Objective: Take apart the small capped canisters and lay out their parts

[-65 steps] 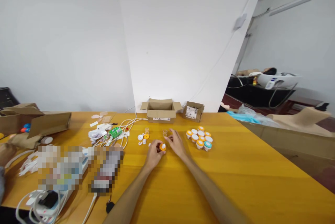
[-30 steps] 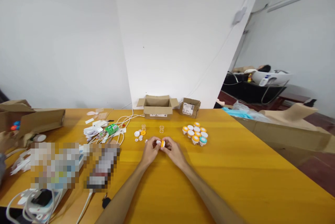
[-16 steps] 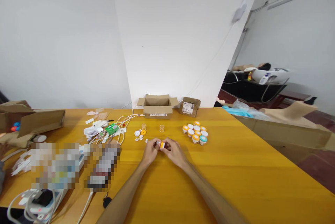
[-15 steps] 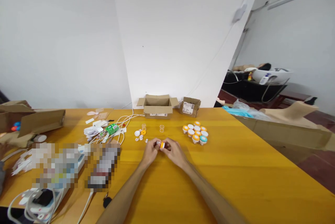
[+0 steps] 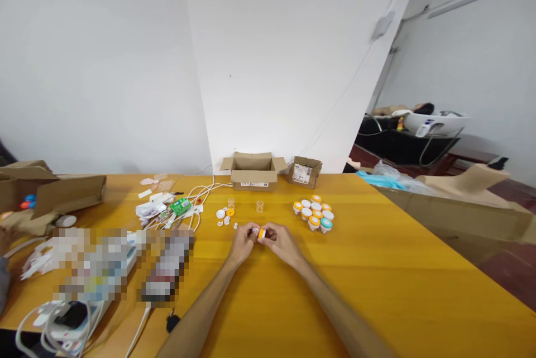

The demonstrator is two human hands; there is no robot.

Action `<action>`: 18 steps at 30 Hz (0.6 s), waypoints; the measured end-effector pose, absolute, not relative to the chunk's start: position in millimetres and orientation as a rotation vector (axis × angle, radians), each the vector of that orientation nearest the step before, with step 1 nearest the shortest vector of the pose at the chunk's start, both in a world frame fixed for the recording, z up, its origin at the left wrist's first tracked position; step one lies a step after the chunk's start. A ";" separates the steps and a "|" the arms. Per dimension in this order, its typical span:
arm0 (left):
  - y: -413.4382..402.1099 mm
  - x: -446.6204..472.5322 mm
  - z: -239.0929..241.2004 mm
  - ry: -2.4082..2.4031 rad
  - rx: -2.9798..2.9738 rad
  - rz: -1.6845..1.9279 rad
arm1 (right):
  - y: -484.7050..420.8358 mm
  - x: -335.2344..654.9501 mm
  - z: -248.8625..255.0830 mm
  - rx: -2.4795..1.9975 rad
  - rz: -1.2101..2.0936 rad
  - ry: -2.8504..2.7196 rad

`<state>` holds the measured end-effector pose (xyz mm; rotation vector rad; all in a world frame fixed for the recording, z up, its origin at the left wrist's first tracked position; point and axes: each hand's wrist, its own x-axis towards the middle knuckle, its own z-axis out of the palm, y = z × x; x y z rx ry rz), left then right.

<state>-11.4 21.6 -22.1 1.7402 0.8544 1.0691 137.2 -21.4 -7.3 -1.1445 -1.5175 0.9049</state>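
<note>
Close together above the wooden table, my left hand (image 5: 243, 243) and my right hand (image 5: 280, 240) meet fingertip to fingertip. My left fingers pinch a small white part (image 5: 254, 230), mostly hidden by them. An orange-and-white cap (image 5: 262, 233) is gripped between my right thumb and fingers, right against the white part. Just beyond my left hand lie an orange ring (image 5: 230, 212), a white disc (image 5: 220, 214) and several small white pieces with holes (image 5: 226, 222). Two clear plastic cylinders stand farther back, one clear cylinder (image 5: 260, 206) straight ahead of my hands.
Right of my hands stands a cluster of small jars with orange-and-white lids (image 5: 314, 220), one jar teal-lidded (image 5: 326, 224). An open cardboard box (image 5: 253, 178) and a smaller box (image 5: 305, 172) sit by the wall. Cables, a power strip (image 5: 125, 257) and a phone-like device (image 5: 167, 266) lie left.
The orange-and-white cap has turned slightly between my fingers, showing more orange. Both hands stay in nearly the same place; the whole view has shifted a little.
</note>
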 end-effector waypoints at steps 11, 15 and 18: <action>26.8 -14.7 -24.3 0.853 1.588 1.094 | -22.3 147.5 -15.1 -1.197 0.872 -1.442; 23.3 -11.6 -21.8 0.848 1.551 1.164 | -19.3 145.0 -21.4 -1.116 1.001 -1.366; 20.9 -10.7 -17.7 0.856 1.558 1.232 | -18.7 142.5 -22.9 -1.116 0.974 -1.410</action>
